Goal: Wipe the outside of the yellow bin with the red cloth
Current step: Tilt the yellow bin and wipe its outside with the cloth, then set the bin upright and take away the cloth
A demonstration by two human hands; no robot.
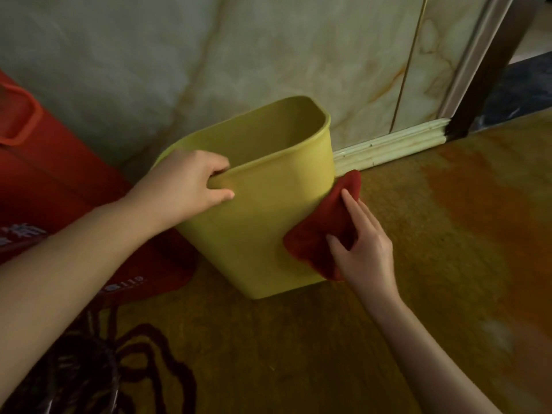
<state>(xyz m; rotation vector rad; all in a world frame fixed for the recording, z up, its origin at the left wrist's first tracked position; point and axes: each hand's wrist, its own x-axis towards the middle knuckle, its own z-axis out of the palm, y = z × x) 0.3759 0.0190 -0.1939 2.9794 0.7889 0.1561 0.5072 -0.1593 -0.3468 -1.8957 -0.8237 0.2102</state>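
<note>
The yellow bin [254, 222] stands open-topped on the floor near the wall, tilted a little away from me. My left hand [188, 182] grips its near-left rim, fingers curled inside and thumb on the outside wall. The red cloth [324, 231] lies flat against the bin's right side. My right hand [363, 243] presses the cloth against that wall with fingers spread over it. The bin's far side and bottom are hidden.
A red bag [44, 174] with an orange handle sits to the left, touching the bin's left side. A marbled wall [209, 55] with a pale skirting board [391, 144] runs behind. Dark cords [143, 348] lie on the brownish floor [418, 234] at lower left.
</note>
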